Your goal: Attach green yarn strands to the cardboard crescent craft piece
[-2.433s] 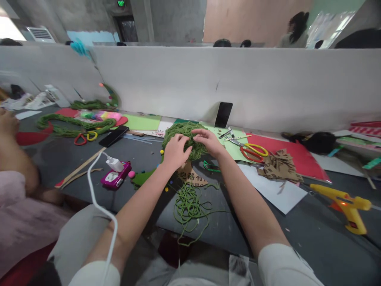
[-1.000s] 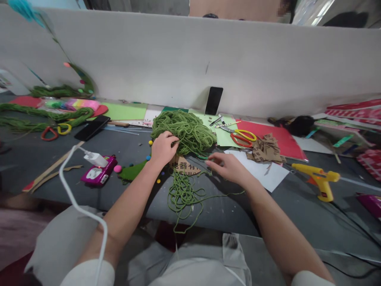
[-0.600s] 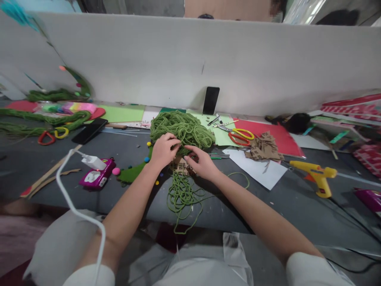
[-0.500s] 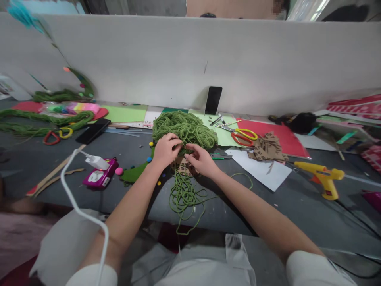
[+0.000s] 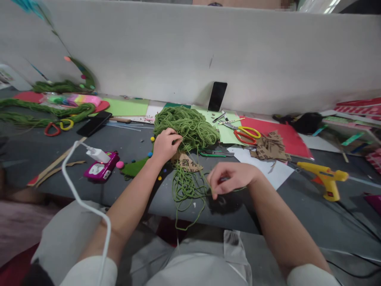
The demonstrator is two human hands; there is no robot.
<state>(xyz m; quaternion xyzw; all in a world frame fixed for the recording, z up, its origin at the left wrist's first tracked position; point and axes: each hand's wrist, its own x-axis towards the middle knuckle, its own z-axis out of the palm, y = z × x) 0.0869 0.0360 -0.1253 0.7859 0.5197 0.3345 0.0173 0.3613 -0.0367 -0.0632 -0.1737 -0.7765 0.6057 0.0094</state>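
Note:
A big loose heap of green yarn (image 5: 190,123) lies in front of me. At its near left side my left hand (image 5: 167,143) is closed, its fingertips pinching yarn at the heap's edge. Over the table to the right, my right hand (image 5: 230,178) is closed in a pinch on a strand of the same yarn, which runs back toward the heap. Between the hands, a piece of printed brown cardboard (image 5: 188,162) shows from under the heap. Loose yarn loops (image 5: 187,186) trail from it toward the table's front edge. A green felt piece with coloured pompoms (image 5: 135,167) sits beside my left forearm.
Scissors (image 5: 248,134), a green cutter (image 5: 216,153), crumpled brown paper (image 5: 269,145) and a yellow glue gun (image 5: 326,176) lie to the right. A purple power socket (image 5: 102,167) with a white cable is at left. A phone (image 5: 217,96) leans on the white partition.
My right hand has moved away from the heap, right and toward me, drawing a yarn strand along. My left hand has stayed at the heap. The view has shifted slightly.

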